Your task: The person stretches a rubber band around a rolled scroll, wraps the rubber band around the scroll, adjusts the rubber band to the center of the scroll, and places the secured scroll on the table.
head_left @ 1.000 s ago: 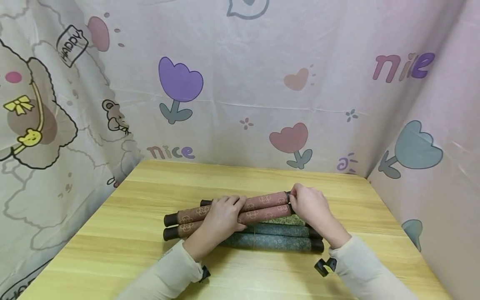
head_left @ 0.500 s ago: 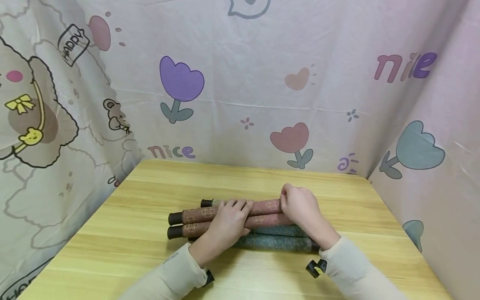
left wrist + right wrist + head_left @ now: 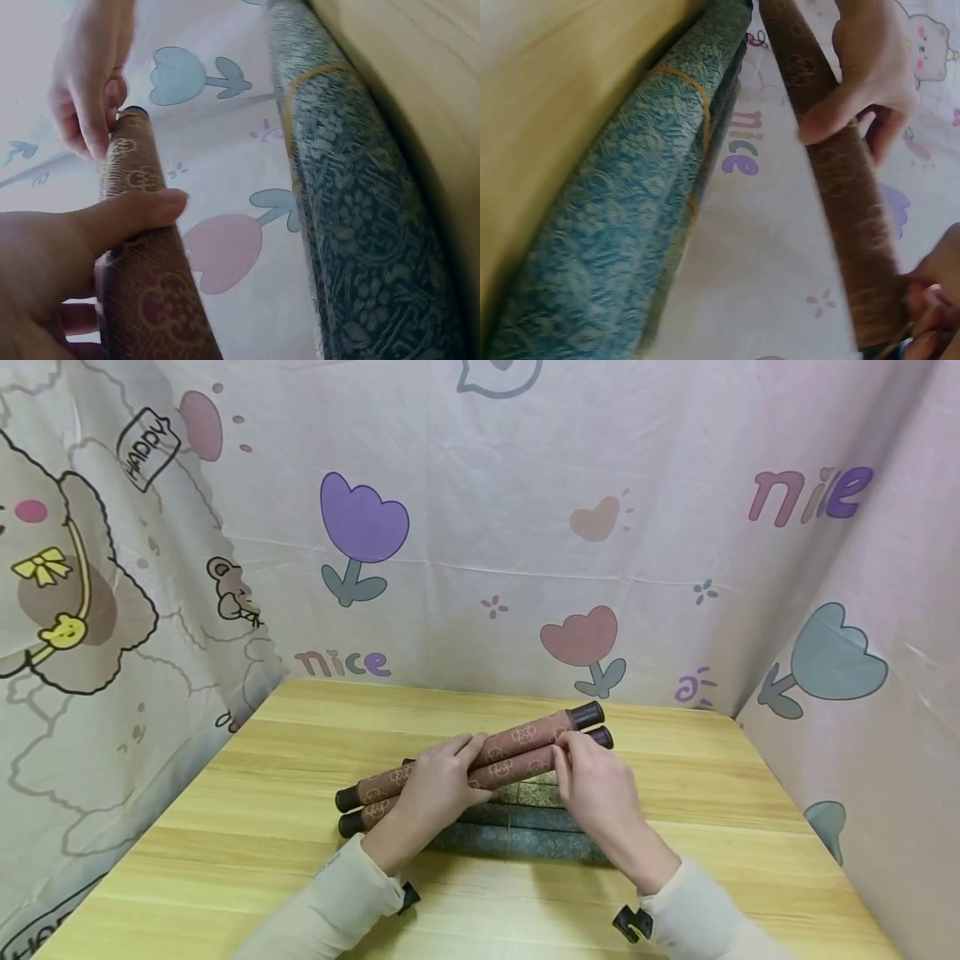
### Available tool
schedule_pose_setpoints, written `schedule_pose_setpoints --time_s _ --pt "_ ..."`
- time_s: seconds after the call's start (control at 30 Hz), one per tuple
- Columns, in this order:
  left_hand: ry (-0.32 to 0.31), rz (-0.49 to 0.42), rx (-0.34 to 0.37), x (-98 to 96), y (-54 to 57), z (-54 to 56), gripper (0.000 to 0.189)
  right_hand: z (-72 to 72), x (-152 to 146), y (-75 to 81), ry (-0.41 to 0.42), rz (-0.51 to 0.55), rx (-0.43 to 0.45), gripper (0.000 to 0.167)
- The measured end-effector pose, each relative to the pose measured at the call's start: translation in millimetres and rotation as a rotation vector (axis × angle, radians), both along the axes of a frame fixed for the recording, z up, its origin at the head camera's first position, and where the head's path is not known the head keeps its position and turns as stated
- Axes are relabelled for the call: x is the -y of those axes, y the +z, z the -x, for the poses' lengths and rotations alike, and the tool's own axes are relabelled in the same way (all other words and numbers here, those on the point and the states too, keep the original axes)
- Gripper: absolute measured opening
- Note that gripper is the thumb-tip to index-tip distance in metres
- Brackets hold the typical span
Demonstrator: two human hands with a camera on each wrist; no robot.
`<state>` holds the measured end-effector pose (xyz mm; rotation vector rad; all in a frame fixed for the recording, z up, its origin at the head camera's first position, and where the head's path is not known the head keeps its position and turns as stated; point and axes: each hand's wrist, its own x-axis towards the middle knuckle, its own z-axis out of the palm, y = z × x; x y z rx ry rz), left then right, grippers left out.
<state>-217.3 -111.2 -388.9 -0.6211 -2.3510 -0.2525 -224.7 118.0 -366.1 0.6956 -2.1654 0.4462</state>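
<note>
Two reddish-brown patterned scrolls (image 3: 517, 739) with dark end knobs lie side by side, tilted with their right ends raised. My left hand (image 3: 438, 777) grips them around the middle, thumb on the near side. Near their right end my right hand (image 3: 600, 777) has its fingers curled at the near scroll and pinches a thin tan rubber band (image 3: 896, 346). Most of that band is hidden by the fingers. Beneath lie blue-green scrolls (image 3: 487, 841) with a rubber band (image 3: 321, 69) around them, and yellow-green scrolls (image 3: 538, 793) behind, partly covered.
The scrolls are on a light wood-grain table (image 3: 300, 893). Printed cloth curtains (image 3: 465, 527) rise at its back and both sides. A dark wrist-camera mount (image 3: 632, 924) hangs beneath the right sleeve.
My right hand has slid from the reddish-brown scrolls' right end leftward along them, and the dark knobs now show beyond it. Their right ends have risen. The left hand keeps its grip.
</note>
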Motion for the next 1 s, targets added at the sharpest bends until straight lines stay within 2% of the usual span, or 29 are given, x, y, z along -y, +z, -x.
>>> schedule_pose_setpoints --time_s 0.1,0.17,0.3,0.4,0.53,0.6,0.67,0.7,0.77,0.83,0.9,1.0 --pt "-0.030 -0.059 0.026 1.6 2.5 0.9 0.082 -0.5 -4.6 -4.2 0.066 0.102 -0.054 0.011" --pt "-0.026 -0.113 0.057 3.1 4.8 1.6 0.083 0.1 -8.7 -7.1 0.115 0.162 -0.103 0.011" --pt "-0.028 -0.237 0.114 6.3 10.7 1.2 0.084 4.1 -14.1 -13.4 0.187 0.283 -0.119 0.010" --pt "-0.045 -0.265 0.099 6.8 13.3 0.3 0.084 5.4 -12.6 -15.8 0.234 0.425 0.000 0.013" --pt "-0.047 -0.269 0.086 5.9 16.2 -1.8 0.085 0.8 -6.7 -15.5 0.303 0.673 0.289 0.008" --pt "-0.036 -0.251 0.085 5.8 17.1 -3.4 0.085 -3.8 -3.7 -14.5 0.325 0.743 0.400 0.006" --pt "-0.025 -0.219 0.077 6.0 17.0 -3.8 0.084 -8.8 -2.1 -13.0 0.329 0.729 0.432 0.008" --pt "-0.022 -0.199 0.070 6.3 16.5 -3.5 0.085 -11.3 -2.1 -11.9 0.320 0.687 0.401 0.009" --pt "-0.011 -0.151 0.045 7.2 15.3 -2.3 0.085 -14.8 -4.3 -9.9 0.286 0.577 0.288 0.012" --pt "-0.001 -0.115 0.027 8.5 13.8 -0.4 0.086 -17.5 -8.8 -7.3 0.227 0.462 0.139 0.014" --pt "0.006 -0.097 0.025 9.7 12.8 1.6 0.087 -19.2 -14.5 -4.3 0.178 0.390 0.026 0.016" --pt "0.008 -0.095 0.043 11.4 12.5 3.0 0.087 -18.3 -23.2 -0.4 0.168 0.339 -0.020 0.017"
